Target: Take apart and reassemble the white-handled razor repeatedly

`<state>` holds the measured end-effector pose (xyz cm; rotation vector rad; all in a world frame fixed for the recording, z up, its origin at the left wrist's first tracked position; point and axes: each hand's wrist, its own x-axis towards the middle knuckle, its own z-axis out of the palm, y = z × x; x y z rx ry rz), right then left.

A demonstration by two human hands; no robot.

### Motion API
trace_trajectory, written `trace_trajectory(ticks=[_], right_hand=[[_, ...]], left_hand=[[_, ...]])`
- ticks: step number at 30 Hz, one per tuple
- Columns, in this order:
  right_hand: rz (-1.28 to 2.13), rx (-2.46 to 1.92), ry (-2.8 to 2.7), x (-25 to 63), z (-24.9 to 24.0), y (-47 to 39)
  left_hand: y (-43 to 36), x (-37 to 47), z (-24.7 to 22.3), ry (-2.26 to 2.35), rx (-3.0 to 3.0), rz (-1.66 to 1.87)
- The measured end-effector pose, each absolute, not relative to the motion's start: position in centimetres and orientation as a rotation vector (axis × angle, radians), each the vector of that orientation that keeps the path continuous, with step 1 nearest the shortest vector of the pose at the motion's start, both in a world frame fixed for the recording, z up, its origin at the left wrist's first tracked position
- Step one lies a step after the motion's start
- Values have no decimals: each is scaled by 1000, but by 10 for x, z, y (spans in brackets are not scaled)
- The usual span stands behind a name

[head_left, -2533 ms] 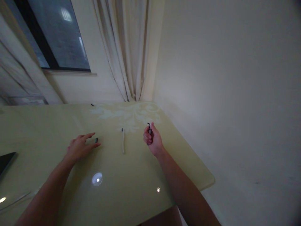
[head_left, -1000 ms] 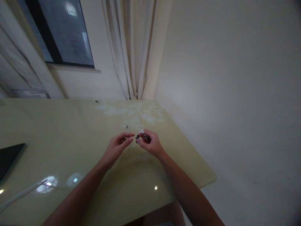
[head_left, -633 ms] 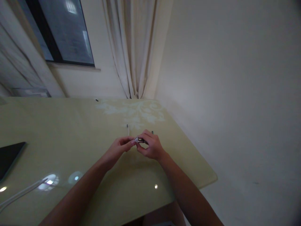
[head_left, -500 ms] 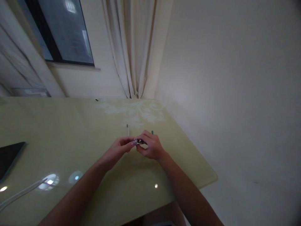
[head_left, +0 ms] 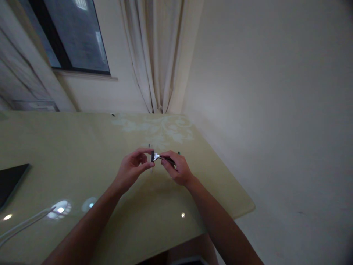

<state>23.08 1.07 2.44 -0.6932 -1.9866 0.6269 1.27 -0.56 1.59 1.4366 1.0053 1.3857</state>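
Observation:
Held between both hands over the table is what looks like a razor, with a dark bar-shaped head [head_left: 152, 156], a shiny silver neck [head_left: 157, 156] and a dark handle [head_left: 168, 160]. The thumb and index finger of my left hand [head_left: 132, 166] pinch the two ends of the head. My right hand [head_left: 178, 169] grips the handle, its fingers closed around it. Behind the left fingertips lies a thin whitish stick-like thing with a grey tip [head_left: 149, 145], partly hidden. A small dark green thing [head_left: 179, 152] shows just beyond my right hand.
The pale glossy table [head_left: 220, 184] has a rounded corner at the right, along the wall. A dark flat panel [head_left: 12, 182] and a white cable [head_left: 27, 223] lie at the left. One small black thing [head_left: 113, 115] is near the far edge, below the curtains [head_left: 157, 55].
Both hands have risen slightly and moved apart. My left fingers have opened out to the ends of the razor head, and the silver neck and dark handle now show more fully.

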Motion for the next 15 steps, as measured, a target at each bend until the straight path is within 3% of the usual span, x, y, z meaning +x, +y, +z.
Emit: trace_trajectory(ticks=[7,15], right_hand=[[668,-684,-1974,230,24,10],[1151,-850,-1609,215,17,15]], left_hand=[[-9,14,18,979,1422,1385],[-15,21,23,1266,1945,1547]])
